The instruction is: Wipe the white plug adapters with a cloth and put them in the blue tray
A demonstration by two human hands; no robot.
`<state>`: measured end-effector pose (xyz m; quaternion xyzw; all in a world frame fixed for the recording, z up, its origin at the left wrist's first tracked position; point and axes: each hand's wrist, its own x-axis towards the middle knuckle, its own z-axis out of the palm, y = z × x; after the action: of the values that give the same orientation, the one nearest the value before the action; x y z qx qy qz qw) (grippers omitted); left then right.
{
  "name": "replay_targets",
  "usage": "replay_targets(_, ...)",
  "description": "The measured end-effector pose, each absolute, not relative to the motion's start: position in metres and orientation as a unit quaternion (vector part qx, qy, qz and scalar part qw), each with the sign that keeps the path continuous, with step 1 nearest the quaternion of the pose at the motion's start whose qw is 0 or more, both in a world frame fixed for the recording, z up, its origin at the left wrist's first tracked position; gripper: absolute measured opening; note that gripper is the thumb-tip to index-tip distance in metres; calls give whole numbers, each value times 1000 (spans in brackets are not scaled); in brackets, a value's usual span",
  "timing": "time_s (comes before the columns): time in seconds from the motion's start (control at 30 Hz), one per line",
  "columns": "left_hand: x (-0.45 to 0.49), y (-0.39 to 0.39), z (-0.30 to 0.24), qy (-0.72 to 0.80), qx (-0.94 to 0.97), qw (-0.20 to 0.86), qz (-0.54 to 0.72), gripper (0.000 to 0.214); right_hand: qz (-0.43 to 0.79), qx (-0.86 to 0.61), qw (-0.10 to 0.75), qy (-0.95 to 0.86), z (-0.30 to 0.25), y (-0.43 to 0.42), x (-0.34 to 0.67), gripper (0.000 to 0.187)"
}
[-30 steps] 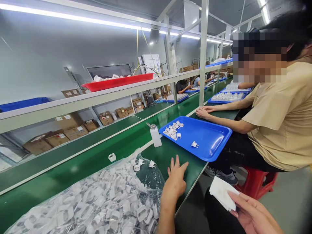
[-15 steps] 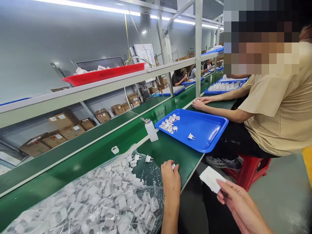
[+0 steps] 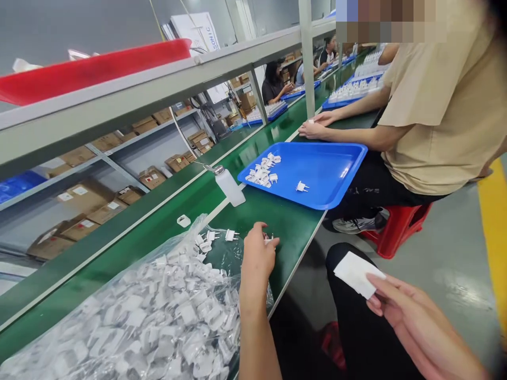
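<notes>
My left hand (image 3: 258,248) is over the green bench, beside the plastic bag of white parts. Its thumb and fingers close around a small white plug piece (image 3: 268,240), mostly hidden, with pins showing. Held out over my knee, my right hand (image 3: 390,298) pinches a folded white wipe (image 3: 358,274) between thumb and fingers. White plastic plug shells (image 3: 158,306) lie heaped in the clear bag. A two-pin plug (image 3: 231,235) rests near the bag's far edge, close to a few similar pieces.
A blue tray (image 3: 328,184) holds a cluster of white plugs and one lone plug (image 3: 301,187). Beside it stands a white pump bottle (image 3: 230,186). One shell (image 3: 183,220) lies on the green belt. A co-worker (image 3: 439,116) sits to the right; a shelf rail (image 3: 166,79) crosses above.
The view has tilted down and shifted right. My left hand has turned slightly, and the plug's pins now show between its fingers. My right hand still holds the wipe.
</notes>
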<state>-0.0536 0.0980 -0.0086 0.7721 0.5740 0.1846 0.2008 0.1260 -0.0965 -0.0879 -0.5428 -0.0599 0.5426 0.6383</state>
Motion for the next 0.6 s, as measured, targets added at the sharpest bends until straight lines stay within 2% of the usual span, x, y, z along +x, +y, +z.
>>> replay_targets(0.07,-52,100,-7,577,771,197,183,18,542,-543,640,-50,-93,-101,127,32)
replay_targets(0.17,-45,100,-6,570,780,188,177,31,540,-538,646,-42,-96,-104,128,33)
replay_targets(0.27,-41,94,-5,580,771,161,209,29,536,-538,649,-47,-94,-103,128,32)
replay_targets(0.4,-53,74,-2,605,737,124,274,37,545,-536,642,-60,-88,-100,127,32)
replay_targets(0.5,-72,56,-2,612,727,140,279,38,543,-543,635,-80,-86,-99,125,34)
replay_targets(0.6,-82,48,-7,604,736,176,249,53,543,-547,629,-101,-86,-97,121,36)
